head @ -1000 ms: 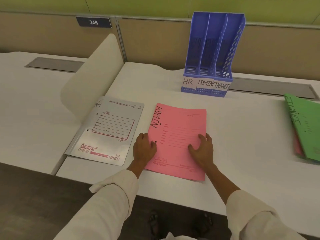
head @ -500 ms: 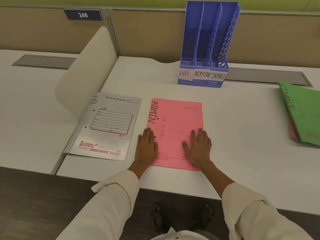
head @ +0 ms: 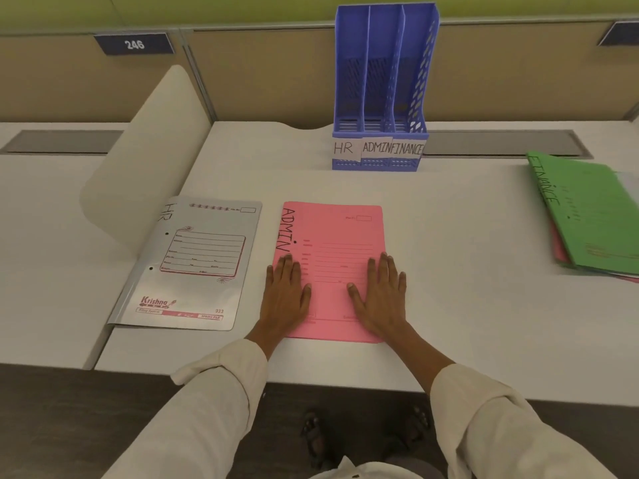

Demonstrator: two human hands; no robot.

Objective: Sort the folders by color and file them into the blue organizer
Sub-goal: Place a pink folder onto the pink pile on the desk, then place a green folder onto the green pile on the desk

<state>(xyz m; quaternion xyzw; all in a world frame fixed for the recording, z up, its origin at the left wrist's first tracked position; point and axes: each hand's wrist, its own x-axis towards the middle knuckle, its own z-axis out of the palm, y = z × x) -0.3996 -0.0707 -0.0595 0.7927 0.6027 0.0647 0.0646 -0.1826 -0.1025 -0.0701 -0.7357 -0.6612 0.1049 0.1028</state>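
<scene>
A pink folder [head: 337, 233] marked ADMIN lies flat on the white desk in front of me. My left hand [head: 285, 295] rests flat on its lower left edge and my right hand [head: 380, 295] rests flat on its lower right part, fingers straight. To its left lies a grey folder [head: 197, 264] marked HR. A green folder [head: 594, 212] marked FINANCE tops a stack at the far right, with pink edges showing beneath. The blue organizer [head: 382, 84] stands upright at the back, its three slots labelled HR, ADMIN and FINANCE, with no folders visible in them.
A curved white divider panel [head: 138, 160] rises left of the grey folder. Grey cable trays [head: 501, 143] run along the back of the desk before the partition wall. The desk's front edge [head: 345, 385] is just below my wrists.
The pink folder has been straightened and slid a little away from the desk's front edge. Both hands went from curled at its sides to lying flat on it.
</scene>
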